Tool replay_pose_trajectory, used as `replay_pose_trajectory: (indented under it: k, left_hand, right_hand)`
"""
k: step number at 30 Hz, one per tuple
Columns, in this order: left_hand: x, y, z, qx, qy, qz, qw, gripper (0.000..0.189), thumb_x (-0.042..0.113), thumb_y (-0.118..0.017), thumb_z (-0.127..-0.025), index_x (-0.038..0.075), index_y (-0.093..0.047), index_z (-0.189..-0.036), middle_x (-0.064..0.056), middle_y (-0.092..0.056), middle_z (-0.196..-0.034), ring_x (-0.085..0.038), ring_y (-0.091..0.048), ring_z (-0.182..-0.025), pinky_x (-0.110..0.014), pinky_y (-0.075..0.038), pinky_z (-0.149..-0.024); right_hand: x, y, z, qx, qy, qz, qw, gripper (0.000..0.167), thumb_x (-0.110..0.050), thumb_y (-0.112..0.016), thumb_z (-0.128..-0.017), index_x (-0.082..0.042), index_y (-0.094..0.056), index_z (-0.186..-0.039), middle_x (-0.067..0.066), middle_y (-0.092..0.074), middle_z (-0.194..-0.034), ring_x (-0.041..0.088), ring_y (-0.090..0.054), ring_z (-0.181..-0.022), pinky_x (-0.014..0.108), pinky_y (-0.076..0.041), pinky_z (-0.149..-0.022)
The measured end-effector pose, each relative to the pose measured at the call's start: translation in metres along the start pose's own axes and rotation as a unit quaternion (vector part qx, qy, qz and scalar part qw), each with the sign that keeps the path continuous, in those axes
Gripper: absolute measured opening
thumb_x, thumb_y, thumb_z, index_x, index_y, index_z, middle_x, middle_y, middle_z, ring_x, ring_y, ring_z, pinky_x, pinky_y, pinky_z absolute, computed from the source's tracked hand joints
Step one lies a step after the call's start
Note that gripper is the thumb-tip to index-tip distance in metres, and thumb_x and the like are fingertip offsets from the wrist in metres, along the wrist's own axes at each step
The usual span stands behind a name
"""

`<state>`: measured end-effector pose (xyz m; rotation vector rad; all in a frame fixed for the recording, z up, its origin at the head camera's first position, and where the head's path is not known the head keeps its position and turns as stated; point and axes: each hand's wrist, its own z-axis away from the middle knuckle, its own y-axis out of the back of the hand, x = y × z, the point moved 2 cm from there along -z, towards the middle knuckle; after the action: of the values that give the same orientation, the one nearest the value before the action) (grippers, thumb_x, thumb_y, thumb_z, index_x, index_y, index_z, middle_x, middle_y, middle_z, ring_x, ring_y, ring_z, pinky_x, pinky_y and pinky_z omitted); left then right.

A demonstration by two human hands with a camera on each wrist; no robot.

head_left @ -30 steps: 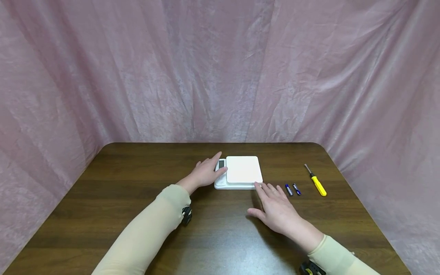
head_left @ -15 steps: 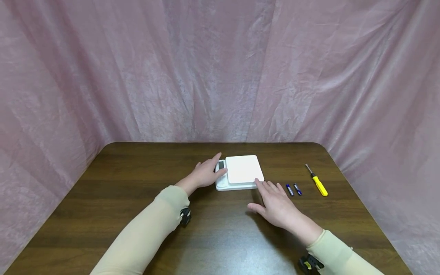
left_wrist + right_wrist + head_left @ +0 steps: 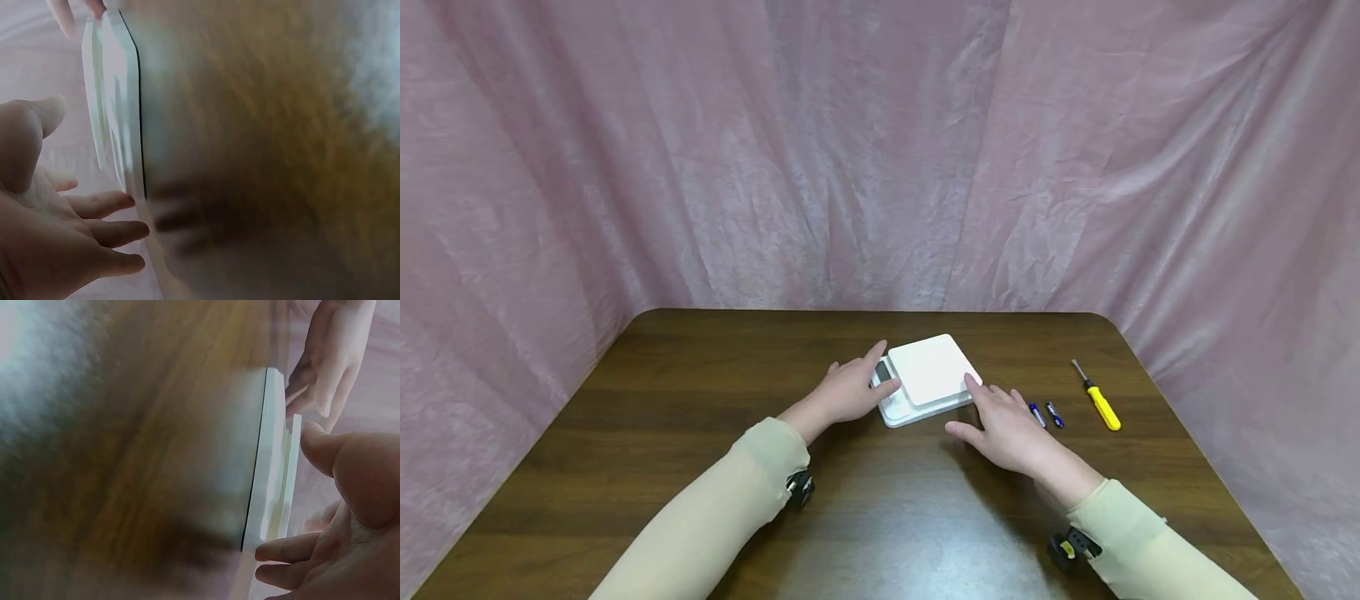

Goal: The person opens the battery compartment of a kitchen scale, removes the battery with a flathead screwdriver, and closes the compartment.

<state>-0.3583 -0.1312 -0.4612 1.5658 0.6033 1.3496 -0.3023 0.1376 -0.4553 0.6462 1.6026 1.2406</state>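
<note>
A white kitchen scale [image 3: 932, 371] lies turned at an angle on the brown table, its flat square platform on top and a dark display [image 3: 882, 372] at its left end. My left hand [image 3: 847, 390] is at that end, thumb over the control panel and fingers along the side. In the left wrist view its extended fingertips meet the edge of the scale [image 3: 128, 94]. At the right side, my right hand [image 3: 1006, 429] has its straight fingers against the scale's edge, thumb spread away. The right wrist view shows those fingertips at the corner of the scale [image 3: 269, 487].
Two small blue-and-silver batteries [image 3: 1055, 414] lie just right of my right hand, one partly behind its fingers. Farther right is a screwdriver [image 3: 1102, 408] with a yellow handle. Pink curtain [image 3: 880, 167] hangs behind the wooden table [image 3: 700, 400].
The scale has turned counter-clockwise, its right side swinging away and its left front corner coming nearer. My right fingertips have moved slightly forward, my left hand slightly back.
</note>
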Motion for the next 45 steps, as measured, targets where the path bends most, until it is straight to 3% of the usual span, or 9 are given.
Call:
replay_pose_trajectory:
  k: [9,17,24,35,39,45]
  left_hand:
    - [0.007,-0.004,0.016,0.010,-0.009,-0.017,0.9998,0.084,0.049,-0.062,-0.113,0.004,-0.027,-0.174,-0.022,-0.064,-0.153,-0.042,-0.057,-0.145,-0.076,-0.027,-0.123]
    - [0.009,-0.007,0.028,0.012,-0.029,-0.024,0.9992,0.085,0.050,-0.064,-0.112,0.005,-0.028,-0.174,-0.017,-0.065,-0.152,-0.038,-0.060,-0.142,-0.077,-0.028,-0.122]
    - [0.019,-0.010,0.044,0.019,-0.045,-0.037,0.9981,0.082,0.048,-0.067,-0.111,0.005,-0.034,-0.173,-0.017,-0.065,-0.153,-0.040,-0.060,-0.141,-0.078,-0.029,-0.121]
    - [0.035,-0.019,0.063,0.017,-0.065,-0.088,0.9939,0.080,0.051,-0.068,-0.110,0.009,-0.039,-0.171,-0.023,-0.064,-0.151,-0.049,-0.056,-0.144,-0.076,-0.029,-0.122]
    - [0.039,-0.022,0.066,0.013,-0.068,-0.104,0.9922,0.081,0.054,-0.067,-0.109,0.010,-0.039,-0.171,-0.023,-0.064,-0.152,-0.050,-0.054,-0.146,-0.075,-0.027,-0.124]
    - [0.045,-0.027,0.072,0.009,-0.074,-0.137,0.9878,0.079,0.057,-0.064,-0.110,0.013,-0.041,-0.171,-0.023,-0.064,-0.152,-0.047,-0.054,-0.148,-0.073,-0.024,-0.127]
  right_hand:
    - [0.007,0.005,-0.016,-0.011,-0.014,-0.006,0.9998,0.087,-0.047,-0.067,-0.111,0.014,-0.034,-0.165,0.036,-0.052,-0.158,0.056,-0.046,-0.149,0.078,-0.026,-0.122]
    - [0.014,0.008,-0.031,-0.009,-0.016,-0.015,0.9997,0.086,-0.045,-0.064,-0.113,0.015,-0.033,-0.165,0.036,-0.054,-0.156,0.056,-0.047,-0.149,0.079,-0.025,-0.122]
    - [0.017,0.008,-0.041,-0.016,-0.030,-0.011,0.9994,0.086,-0.049,-0.060,-0.114,0.015,-0.033,-0.164,0.038,-0.053,-0.155,0.054,-0.048,-0.149,0.078,-0.026,-0.122]
    - [0.028,0.014,-0.055,-0.016,-0.024,-0.041,0.9988,0.068,-0.047,-0.062,-0.113,0.011,-0.053,-0.147,0.029,-0.069,-0.136,0.048,-0.061,-0.137,0.078,-0.029,-0.120]
    - [0.032,0.017,-0.060,-0.026,-0.026,-0.055,0.9978,0.070,-0.047,-0.060,-0.114,0.011,-0.051,-0.152,0.032,-0.064,-0.145,0.049,-0.057,-0.142,0.076,-0.028,-0.123]
    - [0.034,0.017,-0.066,-0.033,-0.031,-0.065,0.9969,0.068,-0.049,-0.060,-0.114,0.008,-0.053,-0.151,0.029,-0.064,-0.146,0.047,-0.060,-0.138,0.065,-0.045,-0.114]
